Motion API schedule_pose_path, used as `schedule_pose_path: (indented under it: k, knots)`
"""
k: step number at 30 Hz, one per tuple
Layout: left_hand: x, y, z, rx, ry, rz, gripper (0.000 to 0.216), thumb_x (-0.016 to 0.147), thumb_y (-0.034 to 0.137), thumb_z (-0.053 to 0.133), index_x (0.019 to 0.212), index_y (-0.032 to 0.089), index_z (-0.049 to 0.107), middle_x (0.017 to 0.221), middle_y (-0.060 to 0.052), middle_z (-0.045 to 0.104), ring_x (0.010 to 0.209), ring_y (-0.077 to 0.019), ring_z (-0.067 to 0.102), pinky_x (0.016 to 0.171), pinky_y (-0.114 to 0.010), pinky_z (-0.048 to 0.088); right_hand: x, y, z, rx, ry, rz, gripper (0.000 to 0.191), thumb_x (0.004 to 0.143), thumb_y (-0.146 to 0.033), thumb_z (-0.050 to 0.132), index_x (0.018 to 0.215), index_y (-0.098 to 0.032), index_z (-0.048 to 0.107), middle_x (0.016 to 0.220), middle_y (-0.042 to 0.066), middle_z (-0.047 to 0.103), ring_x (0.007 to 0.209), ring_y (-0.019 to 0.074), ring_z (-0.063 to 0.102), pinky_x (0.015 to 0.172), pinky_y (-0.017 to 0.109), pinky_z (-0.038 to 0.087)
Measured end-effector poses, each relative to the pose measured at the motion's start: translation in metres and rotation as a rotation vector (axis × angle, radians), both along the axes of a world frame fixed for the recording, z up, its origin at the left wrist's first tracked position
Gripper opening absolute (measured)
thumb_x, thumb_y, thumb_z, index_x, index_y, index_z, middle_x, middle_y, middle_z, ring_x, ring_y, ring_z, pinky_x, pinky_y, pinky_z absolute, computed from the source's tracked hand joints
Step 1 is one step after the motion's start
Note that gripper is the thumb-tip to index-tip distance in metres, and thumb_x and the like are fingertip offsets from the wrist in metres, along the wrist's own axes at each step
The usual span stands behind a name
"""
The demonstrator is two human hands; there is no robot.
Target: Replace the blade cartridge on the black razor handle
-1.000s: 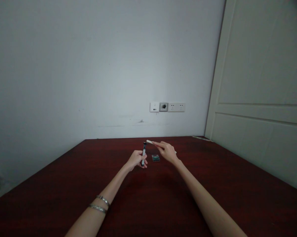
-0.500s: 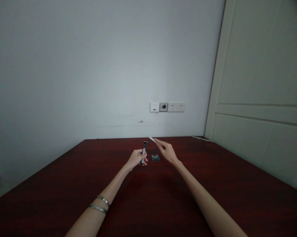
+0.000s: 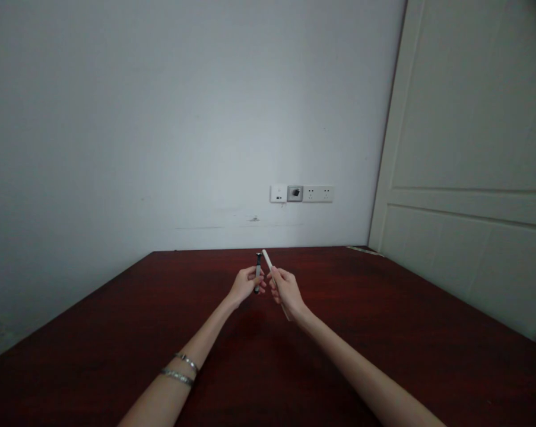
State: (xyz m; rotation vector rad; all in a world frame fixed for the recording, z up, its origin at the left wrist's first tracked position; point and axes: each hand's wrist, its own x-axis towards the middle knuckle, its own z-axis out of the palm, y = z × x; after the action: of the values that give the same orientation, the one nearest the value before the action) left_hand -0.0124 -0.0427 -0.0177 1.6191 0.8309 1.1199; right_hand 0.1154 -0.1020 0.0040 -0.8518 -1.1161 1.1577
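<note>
My left hand [image 3: 243, 287] is closed round the handle of a razor [image 3: 257, 271], which stands nearly upright with its dark T-shaped head on top. In my right hand [image 3: 289, 290] is a slim white stick [image 3: 268, 259], its upper end leaning left toward the razor's head. The stick's lower end comes out below the palm. Whether stick and razor touch, I cannot tell. Both hands are close together above the dark red table [image 3: 232, 379]. The small clear packet with green in it is hidden, with my right hand over that spot.
A white wall [image 3: 161, 148] rises at the table's far edge, with a row of sockets [image 3: 317, 194] on it. A pale panelled door [image 3: 468, 148] stands along the right. A thin strip [image 3: 364, 251] lies at the far right corner of the table.
My right hand has moved left and down, and the white stick has turned steeper, closer to the razor. The packet has gone out of sight. My left hand has barely moved.
</note>
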Motion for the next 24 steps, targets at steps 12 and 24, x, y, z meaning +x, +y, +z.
schedule_pose_path:
  k: [12,24]
  knots:
    - [0.002,-0.01,0.012,0.049,-0.026,0.022,0.028,0.066,0.034,0.069,0.075,0.012,0.055,0.058,0.0,0.059,0.047,-0.011,0.056,0.046,-0.021,0.043,-0.014,-0.012,-0.003,-0.025,0.06,0.051,0.044,0.066,-0.06,0.056,0.069,-0.018,0.046,0.046,-0.009,0.038,0.032,0.0009,0.025,0.029,0.013,0.014]
    - [0.006,-0.009,0.01,0.036,-0.034,0.012,0.028,0.062,0.032,0.071,0.073,0.011,0.056,0.059,0.0,0.06,0.049,-0.0108,0.057,0.049,-0.02,0.044,-0.016,-0.013,-0.001,-0.025,0.144,0.072,0.043,0.066,-0.059,0.058,0.071,-0.018,0.045,0.047,-0.009,0.037,0.033,0.0012,0.026,0.03,0.013,0.013]
